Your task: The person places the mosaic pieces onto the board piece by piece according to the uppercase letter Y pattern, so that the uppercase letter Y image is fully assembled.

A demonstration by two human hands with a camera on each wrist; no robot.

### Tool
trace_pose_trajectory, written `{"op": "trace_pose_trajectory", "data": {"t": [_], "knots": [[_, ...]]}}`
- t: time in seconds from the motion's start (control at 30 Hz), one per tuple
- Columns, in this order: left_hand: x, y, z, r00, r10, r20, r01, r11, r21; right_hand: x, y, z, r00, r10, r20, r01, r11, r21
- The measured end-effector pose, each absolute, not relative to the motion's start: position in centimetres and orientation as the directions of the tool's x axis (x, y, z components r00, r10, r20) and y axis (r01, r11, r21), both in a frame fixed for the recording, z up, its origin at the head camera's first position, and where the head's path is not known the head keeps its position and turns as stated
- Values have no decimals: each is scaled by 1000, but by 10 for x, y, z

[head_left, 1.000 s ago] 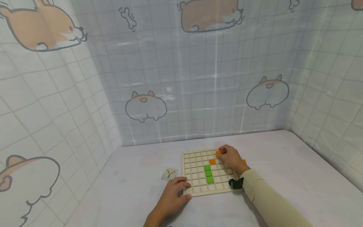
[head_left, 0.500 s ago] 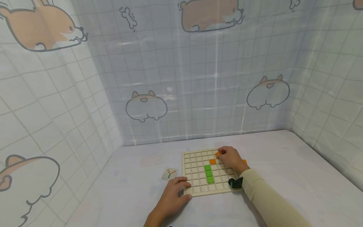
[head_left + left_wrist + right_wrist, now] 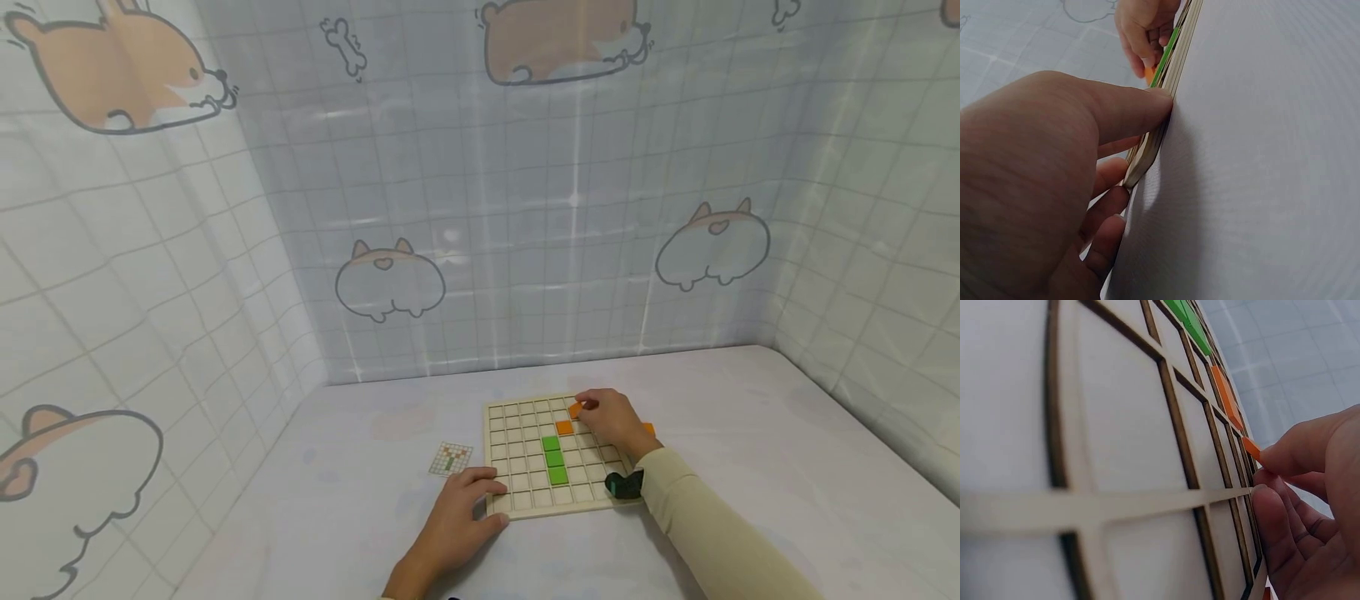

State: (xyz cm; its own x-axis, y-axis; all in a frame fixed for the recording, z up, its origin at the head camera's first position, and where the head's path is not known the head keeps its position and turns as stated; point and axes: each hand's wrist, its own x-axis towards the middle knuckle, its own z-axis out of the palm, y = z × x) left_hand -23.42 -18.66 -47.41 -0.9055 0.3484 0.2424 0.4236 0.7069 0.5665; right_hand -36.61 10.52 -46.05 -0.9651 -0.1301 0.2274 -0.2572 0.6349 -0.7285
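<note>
A wooden grid board (image 3: 510, 458) lies flat on the table. Several green tiles (image 3: 553, 458) sit in a column in its cells, with an orange tile (image 3: 564, 427) diagonally beyond them. Near the board's far edge, my right hand (image 3: 611, 417) pinches another orange tile (image 3: 1251, 449) between thumb and fingertip. That tile stands tilted over a cell; the fingers hide part of it. My left hand (image 3: 457, 517) rests at the near left corner of the board, its thumb (image 3: 1141, 103) against the front edge and the other fingers loosely along the left side.
Left of the board lies a small pattern card (image 3: 451, 458) showing a grid with a green and orange figure. More orange (image 3: 648, 429) shows beyond the right wrist, mostly hidden by it. Printed curtains (image 3: 487, 208) enclose the table (image 3: 360, 467).
The pinched orange tile has tilted, and my right hand has dropped slightly nearer to the board. The left hand keeps its place at the corner. The head view has shifted very slightly.
</note>
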Motion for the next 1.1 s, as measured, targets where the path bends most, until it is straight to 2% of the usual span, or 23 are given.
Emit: {"op": "trace_pose_trajectory", "data": {"t": [0.47,1.1], "knots": [[-235,-186,-475,-919,330,216,393,719,574,-368,106,-461,-959,-134,250,-275,653,-706],[-234,-185,-473,-927,322,194,373,727,576,-363,113,-461,-972,-120,203,-234,592,-771]]}}
